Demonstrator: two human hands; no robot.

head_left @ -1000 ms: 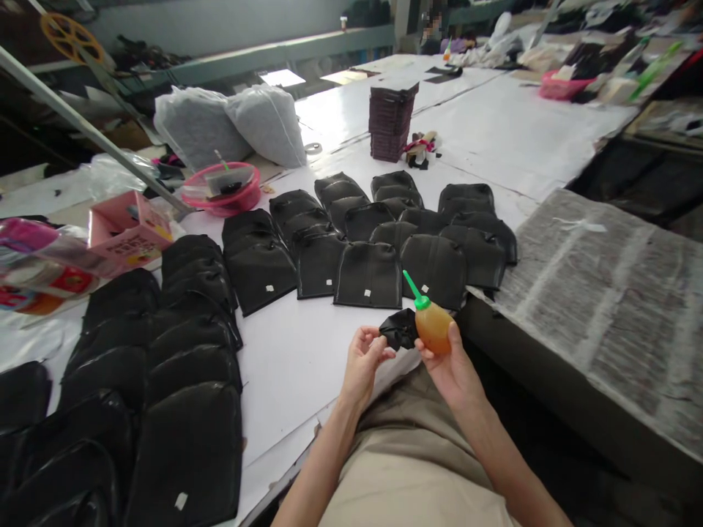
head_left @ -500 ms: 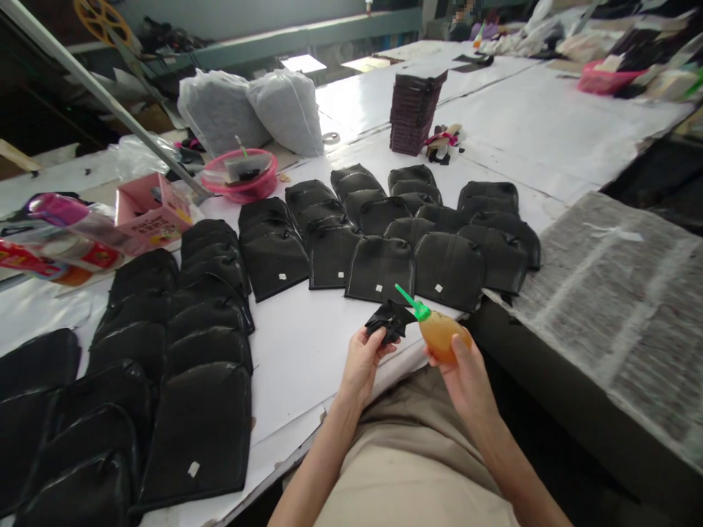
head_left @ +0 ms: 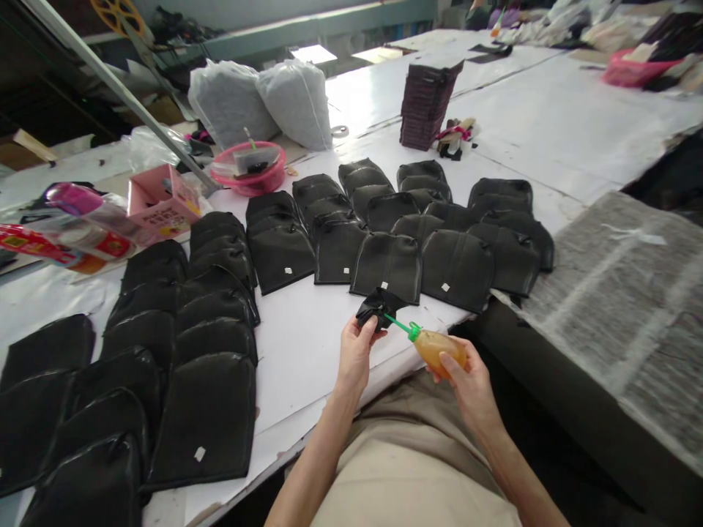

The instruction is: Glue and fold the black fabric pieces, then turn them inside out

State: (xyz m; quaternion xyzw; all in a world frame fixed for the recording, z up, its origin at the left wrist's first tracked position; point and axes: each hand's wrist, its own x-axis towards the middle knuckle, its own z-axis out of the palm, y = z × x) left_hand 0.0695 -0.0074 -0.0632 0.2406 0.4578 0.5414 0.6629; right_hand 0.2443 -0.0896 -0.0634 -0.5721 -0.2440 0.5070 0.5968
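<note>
Black scrap (head_left: pixel 376 305) pinched in left hand (head_left: pixel 354 353), bottle (head_left: pixel 439 348) nozzle touching it

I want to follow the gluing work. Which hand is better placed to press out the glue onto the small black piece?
Probably the right hand: it grips the orange bottle, whose green nozzle points at the black piece pinched in the left hand.

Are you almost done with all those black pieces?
Many flat black pieces already lie in overlapping rows on the white table. In hand now: the left hand pinches one small black piece, and the right hand points the orange bottle and its green nozzle at it. How many remain can't be told.
</note>
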